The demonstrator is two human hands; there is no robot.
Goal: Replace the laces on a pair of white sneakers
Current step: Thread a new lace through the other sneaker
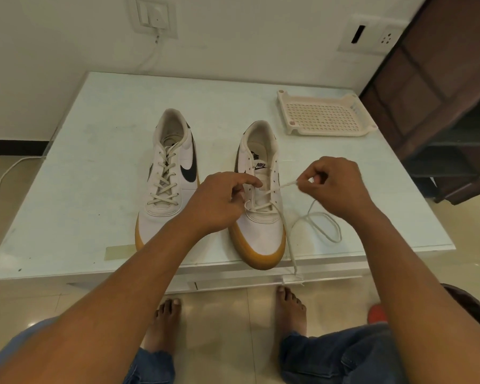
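Against a pale wall a white table (94, 189) is set, and both sneakers are stood on it side by side, toes toward the person.

The lace (287, 184) is pinched near its end between the thumb and curled fingers of the right hand (336, 187), just to the right of the partly laced sneaker (261, 234), and is drawn taut from an eyelet on that side. The left hand (219, 200) is laid on the same sneaker from the left. Its index finger is stretched across to the tongue while the other fingers are curled beside the lower eyelets, and whether anything is gripped by them cannot be told. Only the lowest rows of eyelets are crossed by the lace. Slack lace is looped on the table to the right of the shoe, and another length is trailed along the shoe's right side and over the table's front edge.

The fully laced sneaker (166, 162) is stood just to the left, apart from both hands. A perforated cream tray (323, 116) is placed at the table's far right corner, and a strip of tape (119, 250) is stuck near the front edge on the left. Two socket plates are mounted on the wall. Bare feet (164, 322) and blue jeans (330, 353) are seen on the tiled floor below.
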